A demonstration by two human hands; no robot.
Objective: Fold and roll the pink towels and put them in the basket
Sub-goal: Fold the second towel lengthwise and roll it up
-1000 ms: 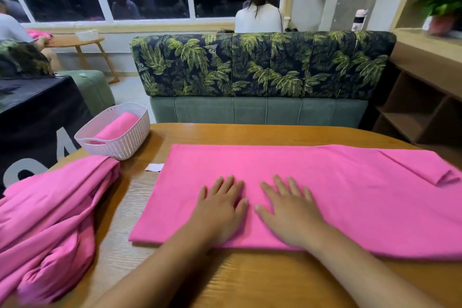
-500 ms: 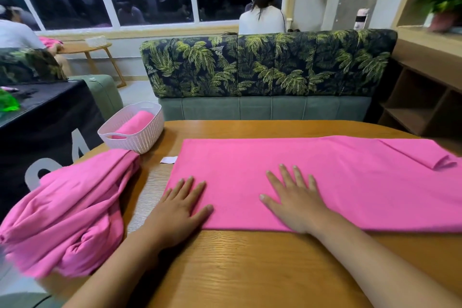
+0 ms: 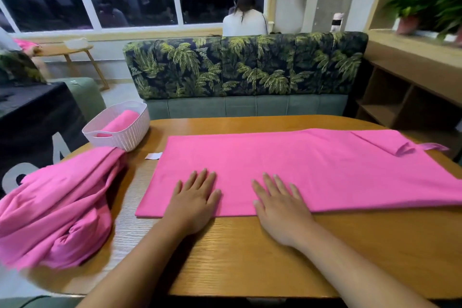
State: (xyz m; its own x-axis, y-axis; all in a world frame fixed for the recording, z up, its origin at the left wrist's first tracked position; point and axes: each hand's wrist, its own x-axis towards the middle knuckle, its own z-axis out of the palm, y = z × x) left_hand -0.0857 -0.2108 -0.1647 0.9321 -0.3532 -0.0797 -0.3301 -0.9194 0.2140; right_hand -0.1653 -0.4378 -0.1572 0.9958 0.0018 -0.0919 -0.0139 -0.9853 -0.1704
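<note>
Fingers (image 3: 200, 179) of the left hand (image 3: 193, 204) lie straight and slightly spread, flat on the folded pink towel (image 3: 312, 167). The right hand (image 3: 282, 212) lies the same way just beside it, and neither grips anything. Both hands straddle the towel's near edge with their heels on the wooden table (image 3: 250, 257), by the look of it pressing the layers flat and pinning them so the fold holds.

The towel stretches from under the fingertips away to the right, where a corner (image 3: 382, 142) is turned over; the strip beyond it may be a hanging loop. To the left lies a heap of unfolded pink towels (image 3: 57, 202), its far end at the foot of the white basket (image 3: 140, 110), which already holds one rolled towel (image 3: 120, 120).
</note>
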